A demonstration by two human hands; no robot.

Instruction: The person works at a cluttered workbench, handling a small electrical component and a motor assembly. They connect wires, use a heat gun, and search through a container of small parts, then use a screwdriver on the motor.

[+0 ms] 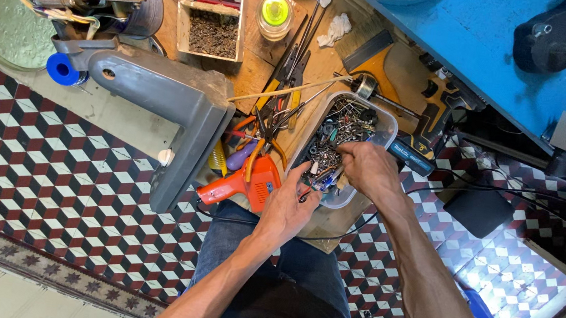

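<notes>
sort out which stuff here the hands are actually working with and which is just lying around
In use:
- clear plastic tub of screws and small metal parts
- left hand at its near edge
- right hand reaching into it

Lying about:
- orange glue gun
- pliers
- grey metal bracket
- cordless drill

- A clear plastic tub (382,124) with rounded corners sat tilted at the near edge of the wooden bench (323,63), its far end toward the blue surface.
- A tangled heap of small metal hardware (341,126), mostly screws and bolts, grey and dark, filled the tub.
- A few blue-tipped pieces (327,180) lay among the hardware at the tub's near end.
</notes>
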